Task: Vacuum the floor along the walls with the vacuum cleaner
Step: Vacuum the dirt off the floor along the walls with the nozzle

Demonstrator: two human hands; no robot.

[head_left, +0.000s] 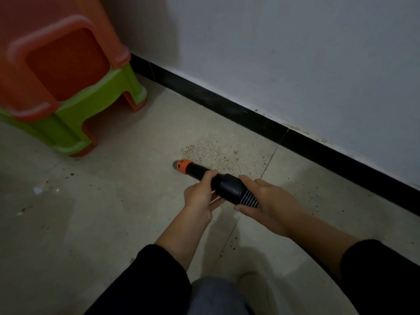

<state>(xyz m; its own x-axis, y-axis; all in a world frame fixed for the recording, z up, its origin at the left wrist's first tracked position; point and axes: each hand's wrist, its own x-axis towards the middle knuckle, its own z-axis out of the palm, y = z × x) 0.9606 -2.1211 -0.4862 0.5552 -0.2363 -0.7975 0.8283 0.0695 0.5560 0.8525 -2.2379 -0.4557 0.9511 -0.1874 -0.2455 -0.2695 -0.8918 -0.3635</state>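
A black vacuum cleaner nozzle (223,184) with an orange tip (185,165) lies low over the tiled floor, its tip pointing left at the near edge of a patch of dark specks (216,153). My left hand (201,197) grips the black tube just behind the tip section. My right hand (268,203) holds the ribbed grey part of the tube further back, fingers wrapped over it. The black skirting board (261,120) and the white wall (295,64) run diagonally behind the dirt patch.
Stacked plastic stools (68,87), orange on green, stand at the upper left near the corner. Scattered crumbs and a small white scrap (37,190) lie on the floor at left. My knee and a shoe (252,285) show at the bottom.
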